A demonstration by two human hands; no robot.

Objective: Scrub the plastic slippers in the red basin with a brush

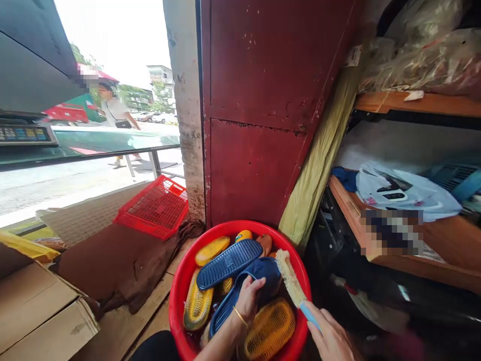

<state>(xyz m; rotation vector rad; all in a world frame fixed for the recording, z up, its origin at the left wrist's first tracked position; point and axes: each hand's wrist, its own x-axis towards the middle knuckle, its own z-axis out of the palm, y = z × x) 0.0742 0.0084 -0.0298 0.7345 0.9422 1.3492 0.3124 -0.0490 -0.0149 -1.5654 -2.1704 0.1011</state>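
A round red basin (175, 286) stands in front of me, full of slippers. My left hand (247, 297), with a gold bracelet at the wrist, grips a navy blue slipper (268, 275) by its upper. Another navy slipper (229, 263) lies sole-up just beyond it. Yellow slippers surround these, one (199, 303) at the left and a large worn sole (272, 326) at the near right. In my right hand (330, 333) is a scrubbing brush (289, 273) with a light blue handle. Its pale bristles are over the basin's right side, close to the held slipper.
Behind the basin is a dark red metal door (259, 165). A red plastic crate (154, 208) and brown cloth (128, 265) lie to the left, near a cardboard box (41, 311). Shelves (413, 105) with bagged goods line the right. Outside, a person (116, 113) walks past.
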